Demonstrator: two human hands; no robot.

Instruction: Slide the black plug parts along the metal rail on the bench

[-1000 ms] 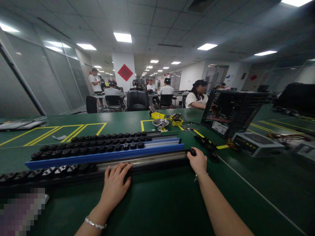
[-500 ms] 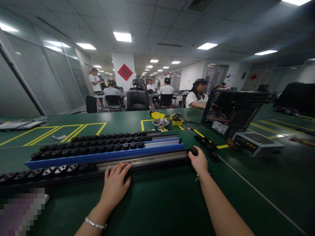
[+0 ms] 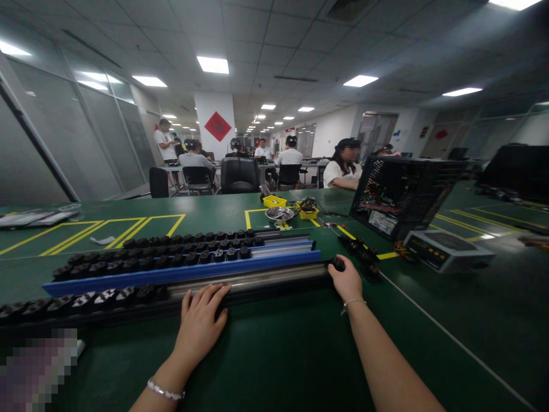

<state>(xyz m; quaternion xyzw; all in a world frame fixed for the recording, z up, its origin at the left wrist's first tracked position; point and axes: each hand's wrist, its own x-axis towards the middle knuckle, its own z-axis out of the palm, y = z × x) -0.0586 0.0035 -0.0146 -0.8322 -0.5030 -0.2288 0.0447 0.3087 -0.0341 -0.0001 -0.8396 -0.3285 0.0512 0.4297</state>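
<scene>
Lengthwise, the metal rail (image 3: 274,278) runs left-right on the tabletop (image 3: 283,355). The left hand (image 3: 202,320) lies loosely on it; the right hand (image 3: 349,280) pinches a black piece (image 3: 339,264) at its right end. The power supply's (image 3: 448,252) markings are unreadable.

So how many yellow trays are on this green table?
2 in view. One yellow tray sits behind the metal bowl; the second tray is right of it, with black cables over it. The computer case could hide others.

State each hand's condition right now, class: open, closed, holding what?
Left hand: open, resting on the nearest long black-and-silver rail.
Right hand: closed on a small black part at the rail's right end.
</scene>
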